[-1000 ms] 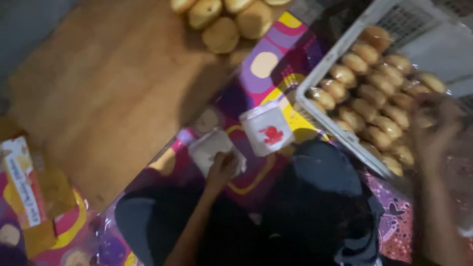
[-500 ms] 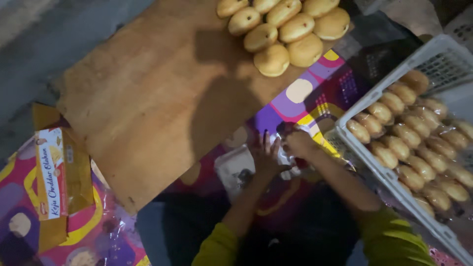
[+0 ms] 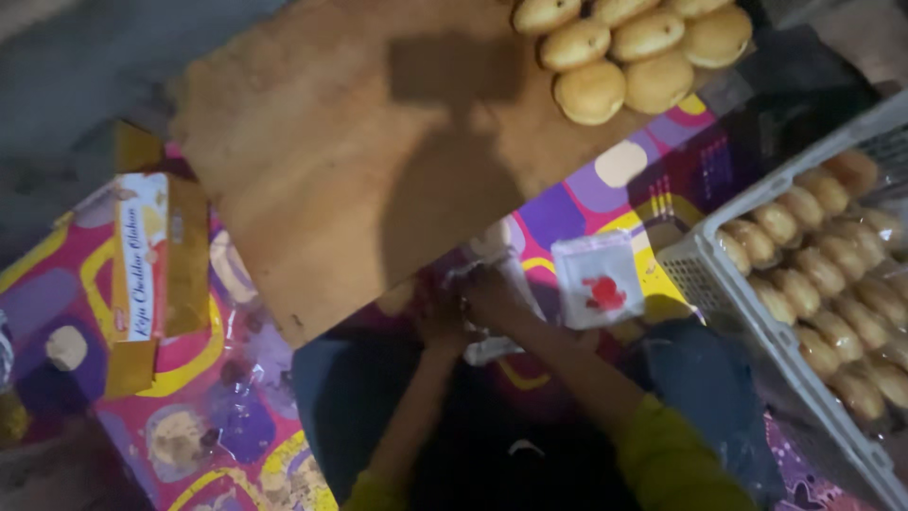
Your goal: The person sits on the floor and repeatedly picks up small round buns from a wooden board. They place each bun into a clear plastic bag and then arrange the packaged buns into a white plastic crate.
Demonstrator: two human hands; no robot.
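Both hands [image 3: 468, 303] blurred over plastic bag [image 3: 497, 312]

Likely a small bakery, wooden board [image 3: 312, 170] of buns [image 3: 624, 47], crate [image 3: 728, 284] of rolls [image 3: 823, 274]

Both hands [image 3: 468, 303] meet on a clear plastic bag [image 3: 497, 312] off the wooden counter's [image 3: 312, 161] near edge; white bun crate [image 3: 719, 293] at right.

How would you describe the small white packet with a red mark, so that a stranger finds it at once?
Start at the white plastic crate full of buns on the right side. Just left of the crate's near corner, on the colourful patterned sheet, lies the small white packet. Both hands work on another clear packet to its left; only this one lies free and shows a red mark in its middle.
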